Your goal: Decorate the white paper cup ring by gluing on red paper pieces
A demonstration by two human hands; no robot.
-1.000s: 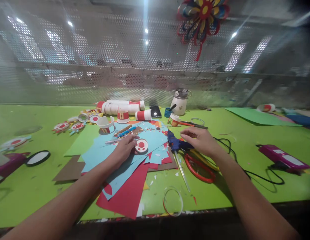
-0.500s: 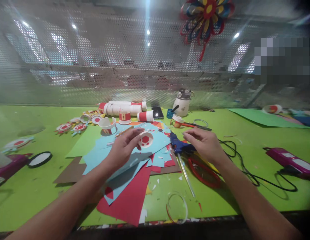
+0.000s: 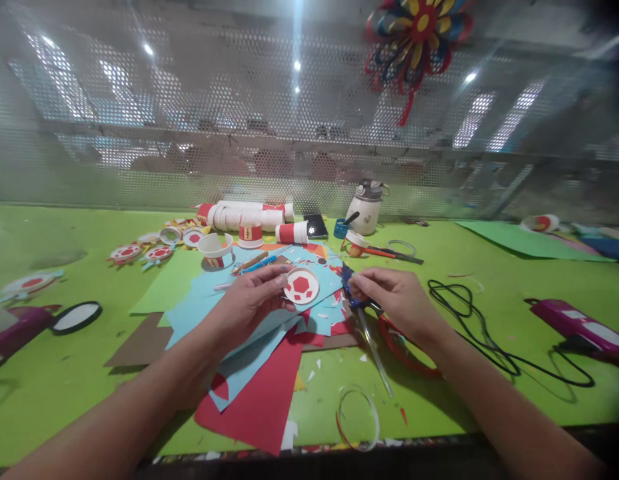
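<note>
Left hand [image 3: 259, 293] grips white disc [image 3: 302, 286] at its left edge, thumb in front; fingers behind it partly hidden. Disc is held up over blue paper [image 3: 196, 300], red shapes on its face toward the camera. Right hand [image 3: 396, 293] at 3 o'clock from disc, apart from it, thumb and fingertips closed together; can't tell if a small piece is between them. It is over or against blue tool [image 3: 348, 283], contact unclear, much of the tool covered by the hand.

From disc: red handle [image 3: 406, 350] at 4 o'clock, partly under right hand and wrist, rest of it not visible. Clear stick [image 3: 376, 357] at 5 o'clock, top end by the blue tool. Clear ring [image 3: 358, 419] at 5 o'clock, farther out, near table edge. Red paper [image 3: 259, 400] at 7 o'clock, overlapped by blue paper. Pens [image 3: 259, 263] at 10 o'clock, just beyond left hand. Cut cup [image 3: 215, 250] at 10 o'clock, lying cups [image 3: 249, 217] at 11, phone [image 3: 315, 227] at 12, bottle [image 3: 366, 208] at 1.

Purple device [image 3: 582, 325] at 3 o'clock, far off, black cable [image 3: 472, 313] nearer. Purple item [image 3: 19, 333] at 9 o'clock, cut off by frame. Flower [image 3: 422, 27] at 1 o'clock, top cropped. Background behind mesh [image 3: 189, 100] blurred.
</note>
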